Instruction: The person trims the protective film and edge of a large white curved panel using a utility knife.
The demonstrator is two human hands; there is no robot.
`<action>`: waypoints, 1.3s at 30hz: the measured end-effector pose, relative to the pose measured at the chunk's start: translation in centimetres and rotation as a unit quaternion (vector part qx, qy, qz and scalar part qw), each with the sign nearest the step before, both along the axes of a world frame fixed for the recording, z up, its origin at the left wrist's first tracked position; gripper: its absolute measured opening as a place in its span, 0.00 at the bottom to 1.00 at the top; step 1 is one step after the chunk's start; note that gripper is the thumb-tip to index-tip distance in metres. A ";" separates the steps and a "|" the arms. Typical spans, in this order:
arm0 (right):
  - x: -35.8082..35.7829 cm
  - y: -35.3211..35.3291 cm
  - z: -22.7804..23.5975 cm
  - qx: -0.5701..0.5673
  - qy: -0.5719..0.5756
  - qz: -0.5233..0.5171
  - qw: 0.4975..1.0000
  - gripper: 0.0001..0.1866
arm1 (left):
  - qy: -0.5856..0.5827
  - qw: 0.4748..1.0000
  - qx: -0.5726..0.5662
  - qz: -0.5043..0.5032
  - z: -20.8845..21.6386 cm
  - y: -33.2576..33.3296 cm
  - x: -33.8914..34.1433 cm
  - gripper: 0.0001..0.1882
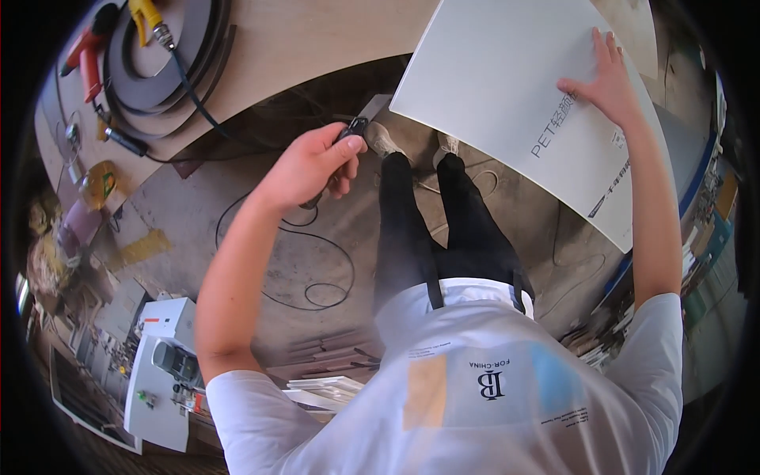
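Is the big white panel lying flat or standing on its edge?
Lying flat: the white panel shows its broad face, with the right hand spread on top.

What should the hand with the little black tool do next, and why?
Probably bring the black tool in the left hand over to the white panel's near edge: the right hand lies flat on it, and the tool is just short of that edge.

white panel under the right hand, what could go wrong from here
The white panel juts past the wooden table, steadied only by the right hand; it might tip or slide off. The cable looped on the floor by the feet could trip the person while the left hand holds a small dark tool.
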State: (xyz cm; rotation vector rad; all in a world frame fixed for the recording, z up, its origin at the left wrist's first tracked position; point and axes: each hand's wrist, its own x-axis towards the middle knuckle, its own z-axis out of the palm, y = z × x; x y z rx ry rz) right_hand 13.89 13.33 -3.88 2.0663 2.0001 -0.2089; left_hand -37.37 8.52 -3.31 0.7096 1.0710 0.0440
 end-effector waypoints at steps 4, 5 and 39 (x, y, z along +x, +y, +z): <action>-0.3 -0.3 0.3 0.010 0.020 -0.010 1.000 0.66 | -0.003 0.992 0.010 -0.124 -1.2 3.5 0.0 0.17; -0.2 -0.2 0.5 -0.001 0.013 -0.009 1.000 0.66 | 0.010 0.991 0.014 -0.129 -1.2 4.0 0.4 0.17; -4.4 1.0 4.3 -0.088 -0.002 -0.098 0.991 0.75 | 0.001 0.966 0.001 -0.260 -1.9 5.2 2.0 0.16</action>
